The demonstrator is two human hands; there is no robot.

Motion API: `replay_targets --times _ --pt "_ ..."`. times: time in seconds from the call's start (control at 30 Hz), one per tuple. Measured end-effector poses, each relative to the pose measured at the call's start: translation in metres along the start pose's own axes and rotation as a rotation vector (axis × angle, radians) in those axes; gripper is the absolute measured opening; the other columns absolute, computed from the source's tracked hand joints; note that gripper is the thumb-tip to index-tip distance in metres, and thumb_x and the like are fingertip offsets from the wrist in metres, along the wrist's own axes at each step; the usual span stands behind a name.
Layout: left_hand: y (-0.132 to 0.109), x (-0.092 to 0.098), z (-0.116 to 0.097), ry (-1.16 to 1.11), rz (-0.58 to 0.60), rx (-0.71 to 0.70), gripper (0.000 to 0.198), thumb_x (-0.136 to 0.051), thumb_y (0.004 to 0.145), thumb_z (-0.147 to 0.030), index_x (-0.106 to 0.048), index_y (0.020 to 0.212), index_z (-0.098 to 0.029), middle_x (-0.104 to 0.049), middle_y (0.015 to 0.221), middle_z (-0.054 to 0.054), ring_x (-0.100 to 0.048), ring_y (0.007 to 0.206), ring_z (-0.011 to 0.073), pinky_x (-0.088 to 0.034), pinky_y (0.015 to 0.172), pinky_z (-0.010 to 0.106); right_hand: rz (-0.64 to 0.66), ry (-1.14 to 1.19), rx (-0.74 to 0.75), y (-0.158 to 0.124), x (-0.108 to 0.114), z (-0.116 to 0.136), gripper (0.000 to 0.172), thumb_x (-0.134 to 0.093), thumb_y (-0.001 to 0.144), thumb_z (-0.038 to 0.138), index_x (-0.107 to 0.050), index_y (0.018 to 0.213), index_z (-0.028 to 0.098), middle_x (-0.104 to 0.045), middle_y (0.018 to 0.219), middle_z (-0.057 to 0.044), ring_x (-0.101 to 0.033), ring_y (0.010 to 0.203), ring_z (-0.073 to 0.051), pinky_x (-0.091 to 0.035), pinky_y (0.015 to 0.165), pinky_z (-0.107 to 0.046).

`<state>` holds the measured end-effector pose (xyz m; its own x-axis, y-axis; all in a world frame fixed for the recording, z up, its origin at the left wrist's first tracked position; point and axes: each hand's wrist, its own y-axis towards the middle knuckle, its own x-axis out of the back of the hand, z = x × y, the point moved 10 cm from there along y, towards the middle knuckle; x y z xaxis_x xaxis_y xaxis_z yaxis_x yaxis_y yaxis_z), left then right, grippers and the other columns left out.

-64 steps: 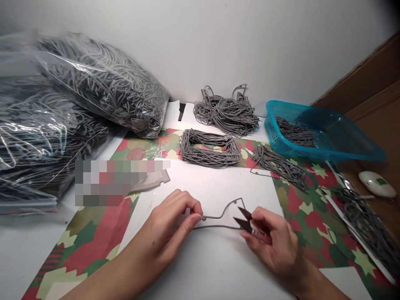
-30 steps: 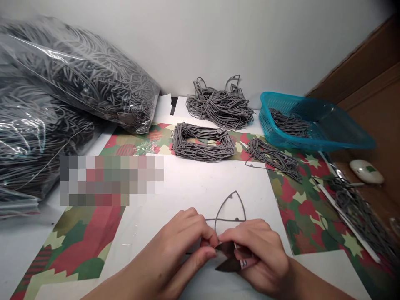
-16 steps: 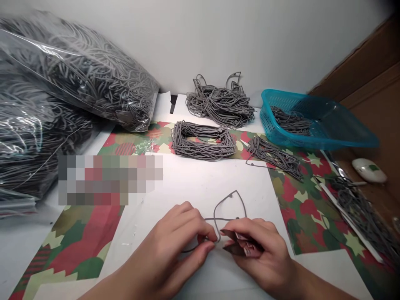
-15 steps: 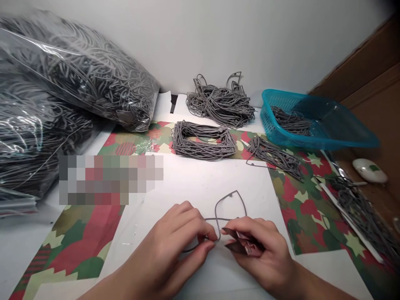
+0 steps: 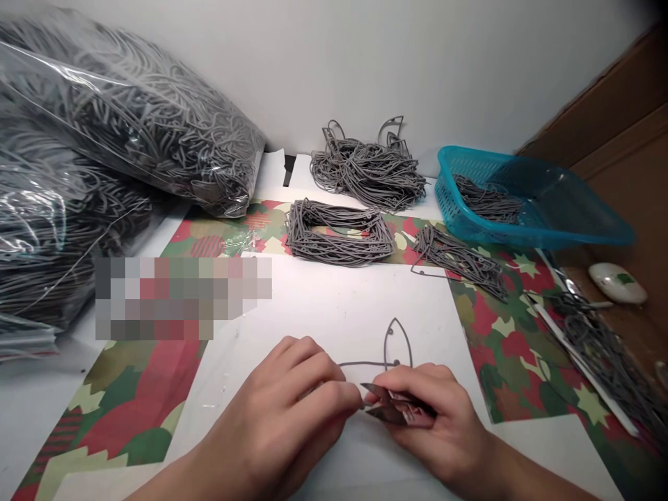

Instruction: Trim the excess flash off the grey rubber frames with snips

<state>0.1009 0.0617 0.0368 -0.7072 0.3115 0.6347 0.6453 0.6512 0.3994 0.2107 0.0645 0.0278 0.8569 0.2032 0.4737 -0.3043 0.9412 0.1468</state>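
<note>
A thin grey rubber gasket (image 5: 398, 344) forms a narrow pointed loop on a white sheet (image 5: 323, 306), and its lower part runs behind my hands. My left hand (image 5: 279, 396) pinches the gasket between its fingers. My right hand (image 5: 433, 424) grips a pair of dark-bladed thread snips (image 5: 389, 407), whose tips nearly touch my left fingertips. Part of the handle shows between my right fingers. My fingers hide where the gasket ends.
Bulging clear bags of grey gaskets (image 5: 140, 122) lie at the left. Loose gasket piles (image 5: 339, 233) stand behind the sheet, on and beside camouflage-patterned paper (image 5: 501, 341). A blue plastic basket (image 5: 449, 188) holds more gaskets at the right, near a white oval object (image 5: 618, 282).
The gasket loop has turned narrower and its crossing is now hidden by my hands. My left hand has shifted slightly left, and the snips have moved slightly toward it.
</note>
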Motion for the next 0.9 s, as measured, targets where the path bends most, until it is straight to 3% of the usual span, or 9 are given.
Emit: replay_targets --times 0.13,0.37,0.6,0.9 --pt "-0.003 -0.001 -0.002 0.017 -0.021 -0.04 0.022 -0.046 0.09 -0.004 -0.059 0.097 -0.019 -0.062 0.078 0.003 -0.049 0.073 0.0169 -0.04 0.066 0.028 0.039 0.011 -0.061 -0.004 -0.004 -0.005 0.014 -0.052 0.069 0.011 -0.064 0.07 0.018 -0.059 0.054 0.002 -0.041 0.044 -0.008 -0.039 0.044 -0.015" --pt "-0.002 0.0 0.002 0.027 -0.014 0.021 0.024 -0.054 0.083 0.003 -0.057 0.092 -0.019 -0.062 0.079 0.002 -0.048 0.074 0.0164 -0.039 0.068 0.029 0.086 0.027 -0.178 -0.006 -0.007 -0.016 0.011 -0.054 0.075 0.016 -0.064 0.07 0.017 -0.057 0.054 0.003 -0.043 0.047 -0.007 -0.04 0.049 -0.015" --pt "0.001 0.003 0.001 0.016 -0.019 0.058 0.016 -0.055 0.089 -0.006 -0.06 0.095 -0.02 -0.066 0.081 0.002 -0.051 0.075 0.0168 -0.041 0.068 0.029 0.115 0.101 -0.211 -0.005 -0.011 -0.019 0.011 -0.054 0.075 0.016 -0.064 0.07 0.017 -0.055 0.056 0.002 -0.039 0.048 -0.008 -0.036 0.044 -0.016" --pt "0.0 0.003 0.0 0.012 -0.053 0.004 0.012 -0.052 0.091 -0.011 -0.058 0.096 -0.02 -0.066 0.079 0.003 -0.054 0.073 0.0169 -0.043 0.066 0.028 0.147 0.2 -0.224 -0.006 -0.016 -0.019 0.01 -0.058 0.073 0.016 -0.067 0.076 0.017 -0.055 0.057 0.002 -0.043 0.051 -0.008 -0.037 0.048 -0.016"
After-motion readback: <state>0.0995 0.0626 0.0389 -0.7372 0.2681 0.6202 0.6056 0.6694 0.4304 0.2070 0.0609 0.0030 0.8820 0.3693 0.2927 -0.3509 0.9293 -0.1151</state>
